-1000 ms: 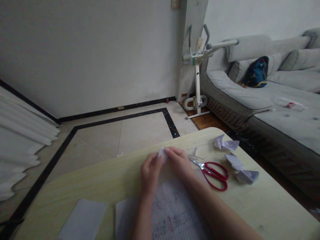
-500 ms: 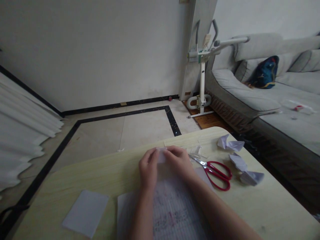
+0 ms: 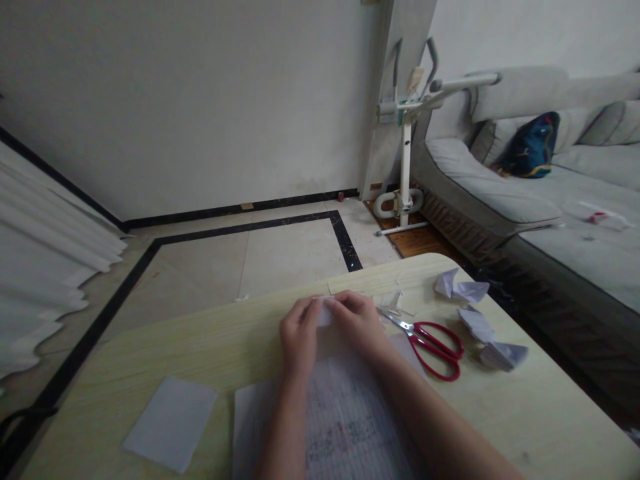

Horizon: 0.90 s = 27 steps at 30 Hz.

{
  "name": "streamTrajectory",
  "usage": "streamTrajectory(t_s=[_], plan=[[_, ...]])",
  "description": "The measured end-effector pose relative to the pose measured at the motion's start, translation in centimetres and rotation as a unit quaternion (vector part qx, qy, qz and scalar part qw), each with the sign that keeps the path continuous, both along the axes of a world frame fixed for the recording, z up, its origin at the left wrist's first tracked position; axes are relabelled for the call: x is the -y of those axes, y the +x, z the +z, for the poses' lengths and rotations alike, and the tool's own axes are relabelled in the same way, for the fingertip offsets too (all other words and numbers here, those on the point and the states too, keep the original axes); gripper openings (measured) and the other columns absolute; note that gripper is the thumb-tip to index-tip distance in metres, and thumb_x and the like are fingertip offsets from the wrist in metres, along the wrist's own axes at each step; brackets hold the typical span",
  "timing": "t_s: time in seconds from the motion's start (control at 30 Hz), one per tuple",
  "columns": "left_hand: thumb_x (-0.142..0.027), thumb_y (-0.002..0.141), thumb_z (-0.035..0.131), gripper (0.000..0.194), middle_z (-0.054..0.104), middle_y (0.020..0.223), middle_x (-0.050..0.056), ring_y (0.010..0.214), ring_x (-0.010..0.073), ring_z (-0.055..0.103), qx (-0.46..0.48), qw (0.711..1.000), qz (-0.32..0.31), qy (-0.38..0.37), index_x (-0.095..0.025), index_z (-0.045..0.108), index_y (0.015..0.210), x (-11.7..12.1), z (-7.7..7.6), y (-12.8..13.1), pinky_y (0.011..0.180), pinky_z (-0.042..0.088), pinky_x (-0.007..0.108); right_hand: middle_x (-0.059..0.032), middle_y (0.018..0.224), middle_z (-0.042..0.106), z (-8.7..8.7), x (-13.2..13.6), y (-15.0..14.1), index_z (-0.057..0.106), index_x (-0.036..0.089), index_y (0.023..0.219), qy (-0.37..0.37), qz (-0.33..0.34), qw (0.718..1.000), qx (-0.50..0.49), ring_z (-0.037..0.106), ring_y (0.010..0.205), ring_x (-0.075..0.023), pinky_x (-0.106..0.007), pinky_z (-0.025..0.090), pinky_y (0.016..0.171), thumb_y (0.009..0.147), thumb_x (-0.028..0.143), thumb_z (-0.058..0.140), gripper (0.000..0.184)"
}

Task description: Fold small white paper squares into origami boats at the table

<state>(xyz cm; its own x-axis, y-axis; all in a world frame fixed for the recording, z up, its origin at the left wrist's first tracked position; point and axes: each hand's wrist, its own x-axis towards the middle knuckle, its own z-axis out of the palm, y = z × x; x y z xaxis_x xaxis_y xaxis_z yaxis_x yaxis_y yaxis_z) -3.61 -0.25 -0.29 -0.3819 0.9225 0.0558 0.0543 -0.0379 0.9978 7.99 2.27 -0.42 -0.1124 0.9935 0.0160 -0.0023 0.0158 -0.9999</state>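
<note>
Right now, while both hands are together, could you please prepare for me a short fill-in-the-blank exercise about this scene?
1. The left hand and the right hand hold a small white piece of ____.
2. The scissors have ____ handles.
3. Of the two hands, the ____ one is nearer the scissors.
4. The dark blue object rests on the grey ____.

Missing words: paper; red; right; sofa
</note>
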Motion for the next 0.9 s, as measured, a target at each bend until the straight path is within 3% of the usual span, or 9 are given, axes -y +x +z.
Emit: streamTrajectory(t_s=[0.9], plan=[[-0.033,0.081,0.061,0.021,0.074,0.089,0.006,0.087,0.0209,0.066,-0.022,1.000,-0.016,0.007,-0.017,0.073,0.083,0.01,-0.23,-0.14,0.082,0.048,0.029,0.0001,0.067,0.062,-0.36,-0.14,-0.16,0.065,0.018,0.072,-0.013,-0.009,0.998,-0.066,0.055,0.064,-0.0143,-0.025,0.043,0.060,0.073,0.031,0.070,0.014]])
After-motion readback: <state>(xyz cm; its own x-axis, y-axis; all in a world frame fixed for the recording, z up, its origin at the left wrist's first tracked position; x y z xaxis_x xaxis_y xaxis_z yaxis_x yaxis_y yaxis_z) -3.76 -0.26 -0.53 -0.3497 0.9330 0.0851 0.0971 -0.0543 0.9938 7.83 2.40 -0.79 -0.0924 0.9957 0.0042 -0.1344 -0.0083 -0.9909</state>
